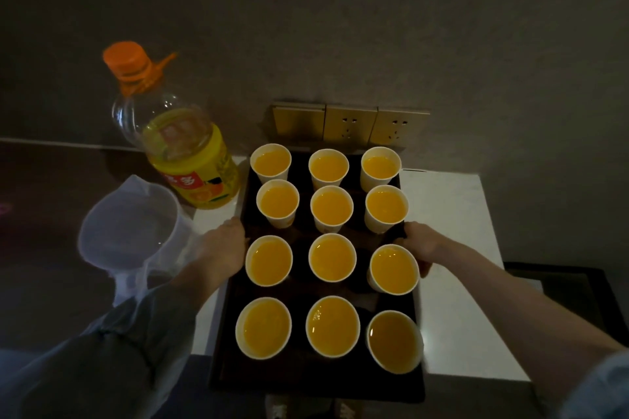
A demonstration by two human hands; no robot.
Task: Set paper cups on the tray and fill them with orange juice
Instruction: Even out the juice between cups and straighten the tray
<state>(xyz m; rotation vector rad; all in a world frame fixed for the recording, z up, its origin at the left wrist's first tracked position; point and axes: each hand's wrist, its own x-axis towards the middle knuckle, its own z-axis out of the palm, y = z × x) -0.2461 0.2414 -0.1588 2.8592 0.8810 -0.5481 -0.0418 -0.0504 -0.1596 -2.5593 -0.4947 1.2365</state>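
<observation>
Left hand and right hand grip opposite tray edges.

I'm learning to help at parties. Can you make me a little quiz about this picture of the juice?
1. How many cups stand on the tray?
2. True or false: the bottle's cap is off.
3. What do the left hand and right hand hold? A) the jug B) the tray's edges C) a cup

Key: 1. Twelve, in four rows of three, all filled. 2. False, the orange cap is on. 3. B.
</observation>
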